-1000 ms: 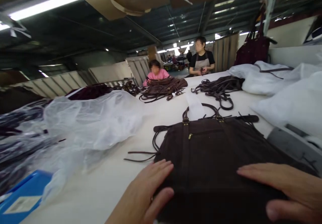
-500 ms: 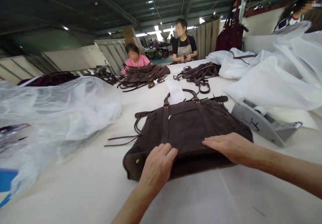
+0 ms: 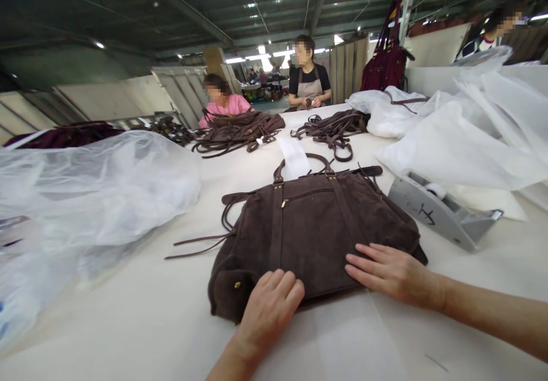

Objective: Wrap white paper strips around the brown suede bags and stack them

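- Lying on white table (image 3: 128,324): brown bag (image 3: 310,221), near both hands
- Tape dispenser (image 3: 440,215), beside bag's right end
- Right hand (image 3: 396,272), open, grasping nothing, fingers resting on bag; spread pressure should limit creases
- Left hand (image 3: 273,301), half-curled at lower edge; pinching, cannot quite tell

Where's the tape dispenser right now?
In the head view, the tape dispenser sits on the white table at the right, just beside the brown bag's right side, beyond the right hand.

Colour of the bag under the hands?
The bag is dark brown all over, with small brass-coloured fittings; the head view shows it best.
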The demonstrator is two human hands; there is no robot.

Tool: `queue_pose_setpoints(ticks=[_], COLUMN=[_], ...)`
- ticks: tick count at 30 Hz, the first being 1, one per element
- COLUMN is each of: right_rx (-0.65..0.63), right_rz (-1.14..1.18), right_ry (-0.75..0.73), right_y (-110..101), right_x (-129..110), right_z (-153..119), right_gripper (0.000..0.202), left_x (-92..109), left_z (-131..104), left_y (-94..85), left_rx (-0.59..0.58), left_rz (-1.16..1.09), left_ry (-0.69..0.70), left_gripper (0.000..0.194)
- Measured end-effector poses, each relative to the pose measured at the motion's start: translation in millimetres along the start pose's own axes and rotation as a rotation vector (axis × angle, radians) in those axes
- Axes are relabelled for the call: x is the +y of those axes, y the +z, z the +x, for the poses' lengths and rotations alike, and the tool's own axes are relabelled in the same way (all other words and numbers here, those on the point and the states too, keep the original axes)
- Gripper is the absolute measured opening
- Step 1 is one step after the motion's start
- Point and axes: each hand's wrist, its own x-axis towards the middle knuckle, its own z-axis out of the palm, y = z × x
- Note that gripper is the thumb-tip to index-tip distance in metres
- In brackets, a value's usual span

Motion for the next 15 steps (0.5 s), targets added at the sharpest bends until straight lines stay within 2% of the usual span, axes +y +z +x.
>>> queue_pose_setpoints(ticks=[9,15], right_rx=[-0.017,-0.050], right_rz=[0.049,0.142], right_ry=[-0.048,-0.046], right_y=[-6.3,-10.4], right_x=[5.0,6.4], right_z=[-10.3,-17.1], right_gripper=[0.038,0.039], left_x=[-2.5,-3.5], left_z=[-11.4,-18.7], left_y=[0.5,-5.3], left_rx=[0.124,0.116], left_rz=[-0.006,-0.062], left_ry=[0.126,0.149], left_gripper=[0.019,0.027])
